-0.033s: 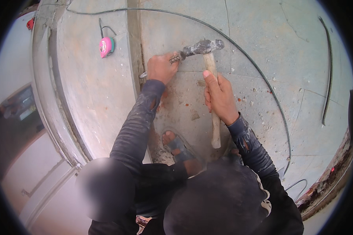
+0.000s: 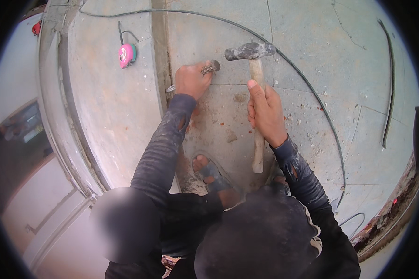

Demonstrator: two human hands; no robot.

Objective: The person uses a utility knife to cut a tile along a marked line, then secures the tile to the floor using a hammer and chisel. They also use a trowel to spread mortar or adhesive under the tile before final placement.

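My left hand [image 2: 191,83] is wrapped round a ribbed steel chisel [image 2: 207,69]. The chisel's flat round head points to the upper right, and its thin end comes out below my fingers, against the edge of the raised step. In my right hand [image 2: 266,111] is a hammer [image 2: 256,67], gripped about midway along its pale wooden handle. The dusty steel hammer head stands to the right of the chisel's head, with a gap between them. My palm hides part of the chisel's middle.
A pink and teal tape measure [image 2: 127,56] lies on the raised step [image 2: 109,102] at left. A dark cable [image 2: 307,87] curves across the grey tiled floor [image 2: 312,37]. Rubble bits [image 2: 231,136] lie near my sandalled foot [image 2: 209,173]. A black strip [image 2: 389,88] lies at far right.
The hammer has moved right, away from the chisel's head, which it was touching or nearly touching. My left hand and the chisel have stayed put.
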